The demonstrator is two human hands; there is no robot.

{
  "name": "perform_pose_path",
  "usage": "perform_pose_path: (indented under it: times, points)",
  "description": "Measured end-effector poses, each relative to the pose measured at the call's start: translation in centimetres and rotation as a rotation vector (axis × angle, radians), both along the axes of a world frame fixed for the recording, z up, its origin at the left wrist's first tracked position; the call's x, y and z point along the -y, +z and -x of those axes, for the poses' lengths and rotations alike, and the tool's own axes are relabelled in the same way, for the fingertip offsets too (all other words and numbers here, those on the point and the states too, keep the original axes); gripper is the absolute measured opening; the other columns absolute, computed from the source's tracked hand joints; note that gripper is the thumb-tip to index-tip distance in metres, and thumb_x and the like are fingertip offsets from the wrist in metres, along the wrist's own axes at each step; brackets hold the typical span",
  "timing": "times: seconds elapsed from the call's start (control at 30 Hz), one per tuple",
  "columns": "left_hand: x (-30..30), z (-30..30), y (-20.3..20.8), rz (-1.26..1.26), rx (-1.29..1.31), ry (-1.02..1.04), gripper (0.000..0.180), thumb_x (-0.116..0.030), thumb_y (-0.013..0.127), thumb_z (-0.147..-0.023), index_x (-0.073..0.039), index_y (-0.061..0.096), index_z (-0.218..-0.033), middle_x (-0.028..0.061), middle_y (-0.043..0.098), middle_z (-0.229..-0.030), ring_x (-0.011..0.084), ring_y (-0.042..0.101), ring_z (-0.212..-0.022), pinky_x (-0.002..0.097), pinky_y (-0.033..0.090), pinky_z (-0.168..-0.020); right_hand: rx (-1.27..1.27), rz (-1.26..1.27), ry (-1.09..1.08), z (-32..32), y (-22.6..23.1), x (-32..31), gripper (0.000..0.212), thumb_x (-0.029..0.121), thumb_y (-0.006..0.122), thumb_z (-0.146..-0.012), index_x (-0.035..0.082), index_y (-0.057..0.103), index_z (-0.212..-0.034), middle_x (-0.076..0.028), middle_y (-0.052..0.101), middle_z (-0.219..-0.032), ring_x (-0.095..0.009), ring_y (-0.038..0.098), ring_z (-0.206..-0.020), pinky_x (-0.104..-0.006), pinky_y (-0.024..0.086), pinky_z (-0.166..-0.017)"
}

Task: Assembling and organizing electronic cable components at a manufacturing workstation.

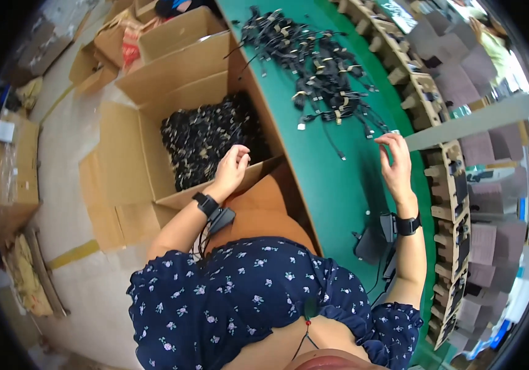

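Note:
My left hand (231, 171) hovers over the near edge of an open cardboard box (147, 123), fingers loosely curled and apart, with nothing visible in them. Inside the box lies a thick layer of bundled black cables (206, 139). My right hand (395, 165) is above the green table (320, 179), its fingers bent and apart from the thumb. Its fingertips are close to the plug ends of a heap of black cables (320, 61) tied with tan bands; whether they touch is unclear. Each wrist wears a black strap with a small device.
Right of the table runs a row of wooden racks (443, 246) with slots, crossed by a grey bar (474, 120). A black device (370, 243) with a cord lies by my right forearm. More cardboard boxes (15, 160) stand on the floor at left. Another person (492, 52) is at far right.

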State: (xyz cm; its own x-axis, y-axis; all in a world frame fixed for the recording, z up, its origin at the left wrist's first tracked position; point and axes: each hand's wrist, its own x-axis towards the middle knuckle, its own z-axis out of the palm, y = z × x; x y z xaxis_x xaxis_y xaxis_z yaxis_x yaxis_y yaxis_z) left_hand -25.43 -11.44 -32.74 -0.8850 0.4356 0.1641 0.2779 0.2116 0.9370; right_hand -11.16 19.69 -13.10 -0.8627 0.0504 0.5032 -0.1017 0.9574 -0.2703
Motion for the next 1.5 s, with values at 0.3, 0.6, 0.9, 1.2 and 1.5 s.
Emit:
perform_pose_path:
  times: [0.3,0.6,0.9,1.2,1.5]
  points:
    - [9.6,2.6,-12.0,0.307,0.025,0.253,0.017,-0.011,0.058,-0.081,-0.002,0.053,-0.094,0.0162,0.057,-0.087,0.0300,0.058,-0.079,0.0375,0.048,-0.071,0.316,0.277,0.045,5.1,-4.5,4.6,0.012,0.002,0.052,-0.087,0.002,0.056,-0.098,-0.004,0.050,-0.080,-0.011,0.045,-0.067,-0.0226,0.040,-0.063]
    - [19.7,8.9,-17.1,0.589,0.430,0.407,0.045,-0.031,0.066,-0.077,0.007,0.057,-0.100,0.0221,0.064,-0.091,0.0319,0.062,-0.088,0.0358,0.048,-0.078,0.192,0.128,-0.306,8.0,-8.2,5.4,0.011,0.016,0.057,-0.089,0.007,0.058,-0.095,-0.003,0.059,-0.071,-0.007,0.051,-0.055,-0.0216,0.043,-0.051]
    - [15.3,12.9,-21.7,0.549,0.325,0.303,0.061,-0.044,0.069,-0.072,0.009,0.059,-0.100,0.0247,0.062,-0.099,0.0351,0.060,-0.095,0.0373,0.046,-0.083,0.246,0.123,-0.350,8.2,-8.3,5.5,0.011,0.011,0.056,-0.089,0.004,0.057,-0.097,-0.002,0.059,-0.074,-0.006,0.051,-0.059,-0.0203,0.043,-0.054]
    - [2.8,17.6,-25.0,0.548,0.447,0.066,0.102,-0.060,0.072,-0.060,0.011,0.036,-0.125,0.0305,0.046,-0.122,0.0383,0.045,-0.116,0.0396,0.037,-0.098,0.156,0.161,-0.306,8.7,-8.8,5.5,0.010,0.008,0.057,-0.087,0.003,0.057,-0.096,0.000,0.056,-0.071,-0.003,0.044,-0.053,-0.0174,0.038,-0.049]
    - [-4.1,19.2,-23.3,0.213,0.910,0.384,0.126,-0.050,0.080,-0.056,-0.003,-0.001,-0.141,0.0258,0.027,-0.139,0.0339,0.033,-0.127,0.0363,0.027,-0.105,0.256,0.348,-0.381,7.3,-8.6,5.0,0.012,0.006,0.053,-0.090,0.000,0.052,-0.100,0.002,0.052,-0.079,-0.003,0.045,-0.065,-0.0160,0.038,-0.060]
